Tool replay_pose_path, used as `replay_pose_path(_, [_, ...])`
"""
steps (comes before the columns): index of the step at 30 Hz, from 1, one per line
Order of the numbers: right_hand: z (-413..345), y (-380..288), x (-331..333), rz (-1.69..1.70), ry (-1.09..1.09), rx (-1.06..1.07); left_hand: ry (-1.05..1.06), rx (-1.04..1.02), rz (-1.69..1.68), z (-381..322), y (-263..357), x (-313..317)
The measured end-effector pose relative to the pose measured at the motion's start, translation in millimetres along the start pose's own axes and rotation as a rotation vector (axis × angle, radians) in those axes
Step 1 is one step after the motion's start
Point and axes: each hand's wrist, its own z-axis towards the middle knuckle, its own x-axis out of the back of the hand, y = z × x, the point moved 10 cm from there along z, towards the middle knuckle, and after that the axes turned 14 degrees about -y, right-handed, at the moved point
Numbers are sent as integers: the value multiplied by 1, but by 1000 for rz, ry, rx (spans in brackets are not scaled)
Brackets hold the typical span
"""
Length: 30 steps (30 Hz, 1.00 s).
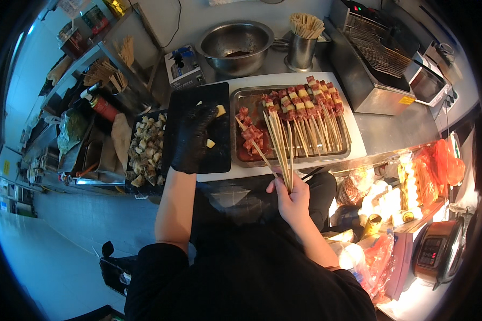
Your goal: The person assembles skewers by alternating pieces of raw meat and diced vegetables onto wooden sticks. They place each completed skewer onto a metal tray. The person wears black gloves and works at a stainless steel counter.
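Note:
My left hand (193,136), in a black glove, is over a black cutting board (219,160). Its fingertips meet a pale yellow food piece (221,110); dark glove on dark board hides whether they grip it. Another pale piece (211,143) lies beside the hand. My bare right hand (291,196) grips a bundle of bamboo skewers (280,154). One skewer (264,156) angles left across red meat cubes (254,134); whether it pierces them is unclear. They lie in a steel tray (241,159), with finished-looking skewers of meat and pale cubes (305,98) at its right.
A tray of greyish-brown chunks (146,148) stands left of the board. Behind are a steel bowl (235,48), a box (183,66) and a steel skewer holder (300,52). A grill-like steel appliance (373,60) borders the right. A white board (355,140) lies beneath the tray.

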Motion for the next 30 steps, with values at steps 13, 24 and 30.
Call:
replay_pose_path(13, [1,-15,-8,-81,-59,-2,8,77,-258,-15,-17,-20])
replay_pose_path(24, [-2,-14,-14,-58,-21,43,-6,-78,-123,-19,-16,-28])
replay_pose_path(30, [-3,-16,-24,-70,-79,73,8,138,-383,-21,-58,-28])
